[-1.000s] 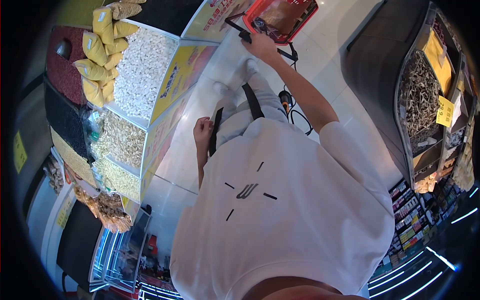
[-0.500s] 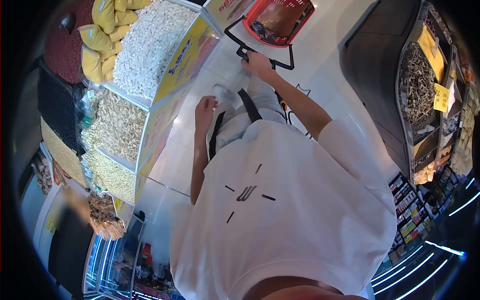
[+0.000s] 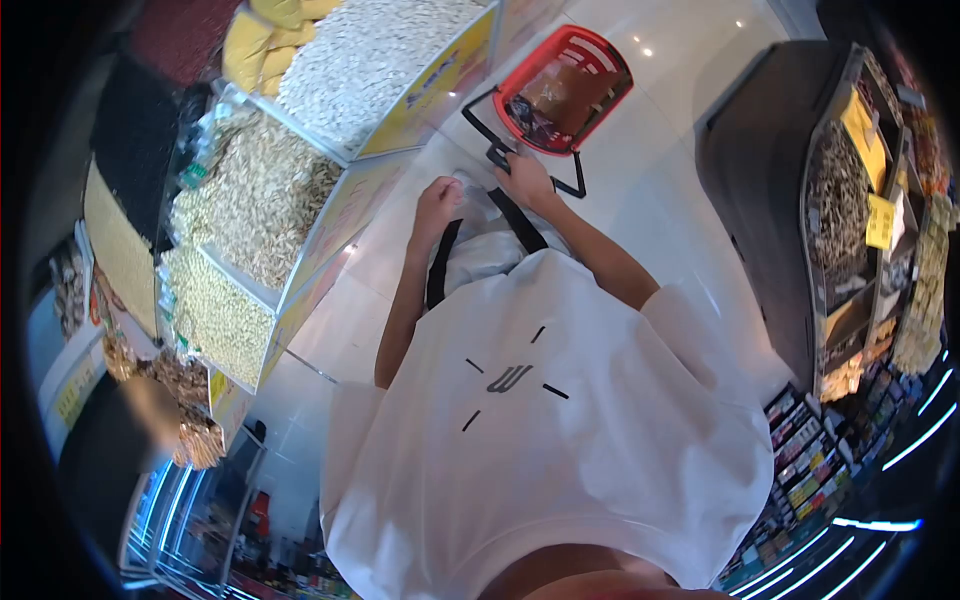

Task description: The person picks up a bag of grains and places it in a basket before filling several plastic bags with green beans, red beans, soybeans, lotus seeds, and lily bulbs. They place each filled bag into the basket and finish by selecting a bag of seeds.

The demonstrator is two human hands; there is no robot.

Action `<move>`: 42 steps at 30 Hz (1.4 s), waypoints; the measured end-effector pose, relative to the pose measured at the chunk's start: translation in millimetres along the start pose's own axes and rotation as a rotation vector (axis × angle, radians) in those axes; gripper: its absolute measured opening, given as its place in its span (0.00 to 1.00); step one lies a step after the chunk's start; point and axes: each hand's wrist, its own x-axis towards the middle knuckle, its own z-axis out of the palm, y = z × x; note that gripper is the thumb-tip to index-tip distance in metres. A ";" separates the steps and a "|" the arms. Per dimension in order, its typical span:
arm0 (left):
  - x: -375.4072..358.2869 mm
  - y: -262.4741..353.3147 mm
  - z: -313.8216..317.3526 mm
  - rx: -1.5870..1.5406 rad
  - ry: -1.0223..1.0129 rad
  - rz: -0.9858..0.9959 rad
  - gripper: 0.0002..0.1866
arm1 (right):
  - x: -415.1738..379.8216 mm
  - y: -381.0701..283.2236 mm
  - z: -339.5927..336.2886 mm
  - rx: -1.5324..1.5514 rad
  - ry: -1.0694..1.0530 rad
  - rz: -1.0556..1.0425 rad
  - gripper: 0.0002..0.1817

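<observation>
My right hand [image 3: 527, 183] is wrapped round the black handle [image 3: 500, 155] of a red shopping basket [image 3: 618, 100]. The basket is in front of my legs, and a dark, shiny item lies at its near left end, too blurred to name. My left hand [image 3: 437, 207] hangs in front of my left leg, with its fingers curled in and nothing seen in them. The bin of pale dried slices [image 3: 265, 205] is the nearest bin on that side, apart from the hand.
On the left stand bins of white pieces [image 3: 375, 60], pale beans [image 3: 220, 310] and dark grains [image 3: 135, 150], with yellow bags [image 3: 258, 50] behind. A dark display stand [image 3: 760, 190] with dried goods [image 3: 838, 190] and a yellow price card [image 3: 880, 222] is on the right. Pale tiled floor [image 3: 660, 230] runs between.
The basket and my right hand appear lower in view, nearer my body. My left hand has shifted slightly right. The bins on the left have slid right and up in view.
</observation>
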 end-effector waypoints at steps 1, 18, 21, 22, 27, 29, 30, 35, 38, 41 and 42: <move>3.9 -11.8 0.5 0.070 0.014 0.086 0.10 | -1.9 -2.5 5.6 -0.017 -0.012 0.024 0.19; 8.8 -6.5 -38.5 0.353 0.085 0.171 0.12 | 17.4 -2.9 38.7 0.022 -0.044 -0.122 0.21; 7.6 7.7 -38.6 0.306 0.175 0.326 0.15 | 14.1 -12.6 21.6 -0.025 -0.138 -0.060 0.26; 10.9 11.9 -38.3 0.307 0.159 0.252 0.15 | 12.1 -15.4 15.8 -0.007 -0.137 -0.049 0.26; 34.5 32.8 -18.0 0.372 0.199 0.181 0.13 | 8.8 -9.6 1.1 0.097 -0.110 -0.021 0.26; 43.6 46.4 -4.6 0.402 0.190 0.313 0.09 | 5.2 0.1 -3.4 0.268 -0.117 -0.062 0.26; 51.3 54.6 -0.3 0.412 0.181 0.310 0.09 | 6.4 5.4 -6.8 0.279 -0.115 -0.055 0.26; 102.7 106.3 15.8 0.703 0.216 0.656 0.05 | 20.1 70.8 -13.5 0.308 -0.052 -0.034 0.18; 147.7 133.9 22.1 0.901 0.212 0.693 0.10 | 37.8 127.5 -12.5 0.327 -0.022 0.133 0.15; 205.4 161.6 30.6 1.100 0.173 0.839 0.20 | 60.0 188.4 -4.4 0.278 -0.070 0.259 0.14; 223.5 170.5 33.7 1.116 0.157 0.827 0.20 | 71.3 208.5 3.5 0.220 -0.089 0.329 0.14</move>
